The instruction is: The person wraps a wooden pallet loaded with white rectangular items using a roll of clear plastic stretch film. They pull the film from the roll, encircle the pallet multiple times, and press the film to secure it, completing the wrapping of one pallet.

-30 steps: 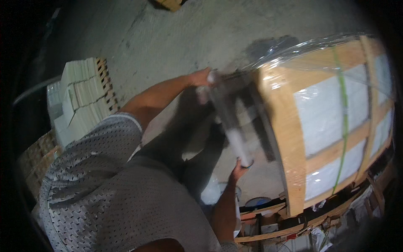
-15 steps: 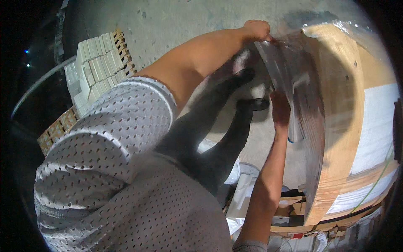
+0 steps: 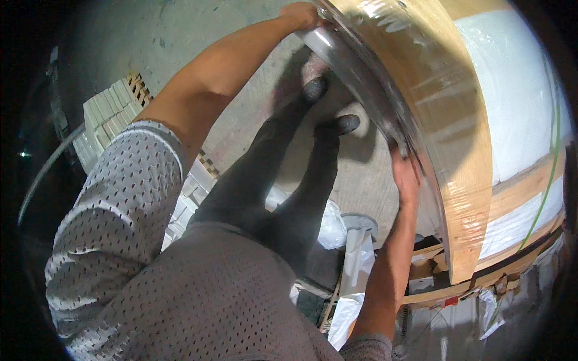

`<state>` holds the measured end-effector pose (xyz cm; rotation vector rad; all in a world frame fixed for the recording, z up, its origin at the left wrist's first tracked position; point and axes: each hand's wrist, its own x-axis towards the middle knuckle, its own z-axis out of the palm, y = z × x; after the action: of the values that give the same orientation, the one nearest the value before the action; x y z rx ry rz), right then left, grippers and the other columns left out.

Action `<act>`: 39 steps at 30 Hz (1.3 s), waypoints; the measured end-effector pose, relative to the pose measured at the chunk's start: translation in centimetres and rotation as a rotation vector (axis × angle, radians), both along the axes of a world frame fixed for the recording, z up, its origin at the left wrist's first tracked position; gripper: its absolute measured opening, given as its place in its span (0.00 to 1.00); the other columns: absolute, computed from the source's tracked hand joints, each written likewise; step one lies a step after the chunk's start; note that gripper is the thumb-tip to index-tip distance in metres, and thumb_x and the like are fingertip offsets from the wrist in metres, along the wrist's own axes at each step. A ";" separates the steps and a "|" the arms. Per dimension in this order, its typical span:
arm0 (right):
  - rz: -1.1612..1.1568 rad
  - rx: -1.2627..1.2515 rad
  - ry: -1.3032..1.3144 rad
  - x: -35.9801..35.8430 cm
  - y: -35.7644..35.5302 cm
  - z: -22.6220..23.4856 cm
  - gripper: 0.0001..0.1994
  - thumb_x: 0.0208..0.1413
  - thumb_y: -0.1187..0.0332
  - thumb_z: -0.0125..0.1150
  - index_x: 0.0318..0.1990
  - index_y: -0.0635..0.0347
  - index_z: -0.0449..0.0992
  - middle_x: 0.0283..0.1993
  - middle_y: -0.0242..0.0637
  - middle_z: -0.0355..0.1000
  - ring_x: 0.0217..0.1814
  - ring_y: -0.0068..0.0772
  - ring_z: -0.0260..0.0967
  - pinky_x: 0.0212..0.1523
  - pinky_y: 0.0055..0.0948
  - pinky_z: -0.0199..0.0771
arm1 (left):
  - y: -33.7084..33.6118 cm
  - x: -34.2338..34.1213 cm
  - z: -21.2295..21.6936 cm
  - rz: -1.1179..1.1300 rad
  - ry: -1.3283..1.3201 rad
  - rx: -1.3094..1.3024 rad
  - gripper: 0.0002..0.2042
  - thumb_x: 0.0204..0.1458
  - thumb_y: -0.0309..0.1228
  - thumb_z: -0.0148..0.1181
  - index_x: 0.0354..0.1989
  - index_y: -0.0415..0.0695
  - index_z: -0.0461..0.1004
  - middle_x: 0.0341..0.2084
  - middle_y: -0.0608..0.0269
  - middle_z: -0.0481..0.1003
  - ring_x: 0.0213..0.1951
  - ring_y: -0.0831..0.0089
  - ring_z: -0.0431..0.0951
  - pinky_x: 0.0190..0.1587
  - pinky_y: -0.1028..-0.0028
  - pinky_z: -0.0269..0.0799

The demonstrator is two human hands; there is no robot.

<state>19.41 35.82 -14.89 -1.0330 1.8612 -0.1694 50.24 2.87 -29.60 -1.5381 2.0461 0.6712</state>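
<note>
A roll of clear stretch film (image 3: 352,78) runs slantwise along the side of a large wooden-edged load (image 3: 466,138). My left hand (image 3: 300,16) closes round the film roll's upper end, at the load's far corner. Lower down, my right hand (image 3: 407,174) grips the other end of the film roll, close against the wood, its fingers partly hidden. Shiny film lies over the light wooden panel and reflects the light. White sheeting (image 3: 518,90) covers the load's right part, with a green strap (image 3: 550,174) across it.
Pale stacked pieces (image 3: 108,114) stand on the floor at left. Near my legs are a white plastic bag (image 3: 332,225) and a long white box (image 3: 356,265). Cardboard scraps (image 3: 428,256) lie beside the load's lower edge. My shoes stand on the concrete floor (image 3: 241,135).
My left hand has moved left and farther away with its end of the film roll; my right hand has shifted slightly nearer. The roll is more slanted, and the load fills more of the upper view.
</note>
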 end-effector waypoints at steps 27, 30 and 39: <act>-1.535 -0.682 -0.502 -6.1 16.3 2.4 0.21 0.58 0.63 0.56 0.57 0.64 0.70 0.55 0.43 0.71 0.58 0.38 0.66 0.60 0.38 0.62 | -0.7 1.3 0.9 -0.013 0.099 -0.046 0.30 0.47 0.54 0.58 0.52 0.43 0.73 0.45 0.53 0.76 0.44 0.59 0.76 0.42 0.63 0.72; -1.597 -0.380 -0.453 -3.1 16.3 -7.1 0.23 0.62 0.57 0.50 0.57 0.66 0.69 0.54 0.43 0.72 0.57 0.35 0.68 0.59 0.35 0.64 | -0.8 0.9 1.0 0.010 0.126 -0.034 0.30 0.47 0.53 0.59 0.52 0.41 0.72 0.43 0.52 0.76 0.42 0.60 0.77 0.40 0.64 0.72; -1.285 -0.253 -0.375 0.1 11.7 -16.9 0.24 0.67 0.55 0.42 0.60 0.65 0.67 0.55 0.41 0.71 0.59 0.34 0.66 0.60 0.34 0.63 | -0.1 0.6 2.1 0.157 0.250 0.084 0.31 0.46 0.49 0.61 0.49 0.32 0.72 0.38 0.49 0.77 0.36 0.63 0.77 0.32 0.67 0.72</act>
<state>19.49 47.56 -31.80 0.2008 1.8917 -1.2638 50.88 2.75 -27.46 -1.6475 2.0562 1.0435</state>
